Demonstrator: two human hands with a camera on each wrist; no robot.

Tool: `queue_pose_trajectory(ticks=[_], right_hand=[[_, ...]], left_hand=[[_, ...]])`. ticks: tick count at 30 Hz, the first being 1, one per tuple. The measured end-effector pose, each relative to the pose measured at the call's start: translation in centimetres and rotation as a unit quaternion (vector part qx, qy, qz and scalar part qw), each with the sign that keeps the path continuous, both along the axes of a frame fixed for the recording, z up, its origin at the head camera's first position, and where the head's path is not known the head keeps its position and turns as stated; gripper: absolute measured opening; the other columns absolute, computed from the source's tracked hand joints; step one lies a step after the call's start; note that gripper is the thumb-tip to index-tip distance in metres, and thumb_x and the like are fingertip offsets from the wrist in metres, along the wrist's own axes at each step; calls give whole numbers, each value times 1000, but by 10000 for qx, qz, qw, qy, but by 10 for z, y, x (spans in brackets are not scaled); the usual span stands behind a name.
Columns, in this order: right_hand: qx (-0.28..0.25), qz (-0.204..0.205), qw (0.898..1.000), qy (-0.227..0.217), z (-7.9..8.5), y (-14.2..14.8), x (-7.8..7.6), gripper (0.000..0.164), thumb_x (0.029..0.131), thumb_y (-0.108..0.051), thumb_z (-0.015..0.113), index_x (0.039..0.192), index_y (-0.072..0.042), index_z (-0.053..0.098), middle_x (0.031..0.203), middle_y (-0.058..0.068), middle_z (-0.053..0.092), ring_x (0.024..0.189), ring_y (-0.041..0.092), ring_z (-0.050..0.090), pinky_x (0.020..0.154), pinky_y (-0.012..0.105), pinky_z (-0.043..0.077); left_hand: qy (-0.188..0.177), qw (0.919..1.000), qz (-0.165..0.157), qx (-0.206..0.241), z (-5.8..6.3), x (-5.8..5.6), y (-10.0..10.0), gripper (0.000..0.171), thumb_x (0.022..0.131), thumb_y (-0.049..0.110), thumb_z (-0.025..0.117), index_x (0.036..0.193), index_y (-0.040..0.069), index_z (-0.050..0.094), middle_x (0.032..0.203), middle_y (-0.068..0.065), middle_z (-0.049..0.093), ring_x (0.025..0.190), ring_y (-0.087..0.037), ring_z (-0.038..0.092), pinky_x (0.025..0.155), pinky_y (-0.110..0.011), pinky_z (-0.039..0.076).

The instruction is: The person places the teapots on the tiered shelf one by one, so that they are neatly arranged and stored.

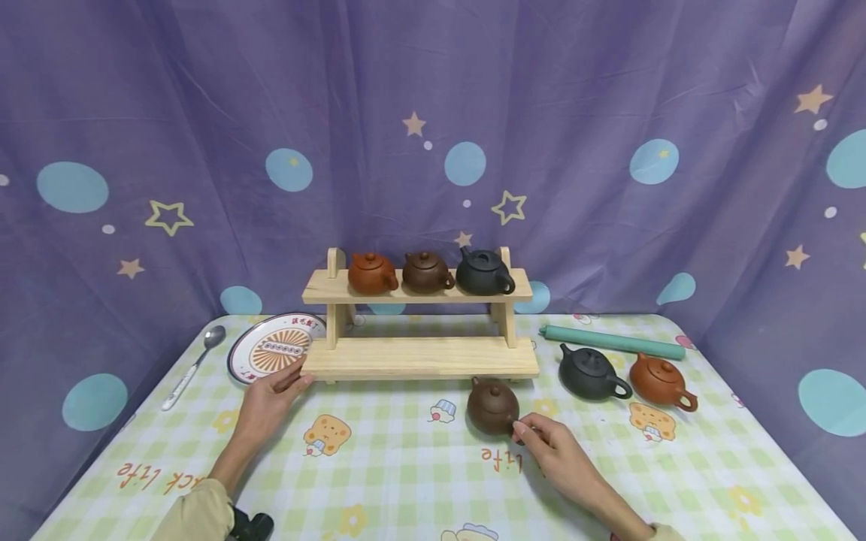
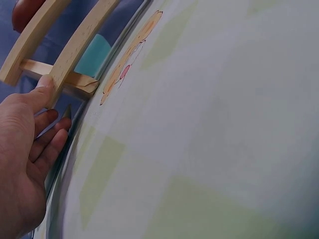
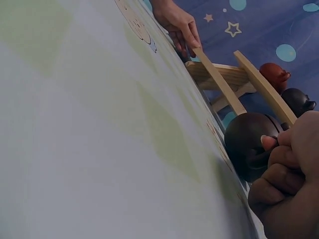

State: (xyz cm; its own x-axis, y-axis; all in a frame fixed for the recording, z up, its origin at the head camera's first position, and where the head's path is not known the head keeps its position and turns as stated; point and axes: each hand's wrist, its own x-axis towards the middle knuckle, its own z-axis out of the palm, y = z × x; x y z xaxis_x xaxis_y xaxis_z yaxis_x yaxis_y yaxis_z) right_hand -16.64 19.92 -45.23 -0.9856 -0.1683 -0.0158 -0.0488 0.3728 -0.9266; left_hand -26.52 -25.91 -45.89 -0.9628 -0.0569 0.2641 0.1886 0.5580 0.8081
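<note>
My right hand [image 1: 557, 456] pinches the handle of a dark brown teapot [image 1: 492, 408], which is in front of the shelf's right half. In the right wrist view, curled fingers [image 3: 286, 169] meet at that handle. At the left end of the two-tier wooden shelf [image 1: 419, 358], my left hand [image 1: 271, 402] grips the lower board. The left wrist view has the thumb [image 2: 45, 85] against the board's edge and the other fingers below. Along the upper board stand a reddish-brown teapot [image 1: 370, 275], a brown teapot [image 1: 425, 273] and a black teapot [image 1: 482, 272]; the lower board is bare.
Right of the shelf sit another black teapot [image 1: 590, 373] and an orange-brown teapot [image 1: 660, 380], with a green rod [image 1: 612, 342] behind them. A patterned plate [image 1: 246, 352] lies left of the shelf, beside a spoon [image 1: 192, 372]. A purple curtain [image 1: 406, 90] hangs behind.
</note>
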Motion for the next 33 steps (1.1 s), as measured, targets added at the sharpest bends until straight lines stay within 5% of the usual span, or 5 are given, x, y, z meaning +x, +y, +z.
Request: queue_pose_trajectory(ticks=[26,33], right_hand=[[118,35,9987,487,4,-1,3,30,109,-31,56,101,-4,67,67,1,50,50,8,45,43,24,41],[227,59,9960,857,10,-3,-1,25,109,-27,57,101,-7,69,79,5,59,63,10,47,57,25,45]], left_hand=[[79,10000,18,-33,-1,-1,-1,54,100,27,72,144,-1,57,133,-21,64,119,-36,65,85,-1,43],[56,10000,-21,-42,1,-1,1,54,101,26,71,144,-2,56,134,-22,63,120,-36,64,85,-2,44]])
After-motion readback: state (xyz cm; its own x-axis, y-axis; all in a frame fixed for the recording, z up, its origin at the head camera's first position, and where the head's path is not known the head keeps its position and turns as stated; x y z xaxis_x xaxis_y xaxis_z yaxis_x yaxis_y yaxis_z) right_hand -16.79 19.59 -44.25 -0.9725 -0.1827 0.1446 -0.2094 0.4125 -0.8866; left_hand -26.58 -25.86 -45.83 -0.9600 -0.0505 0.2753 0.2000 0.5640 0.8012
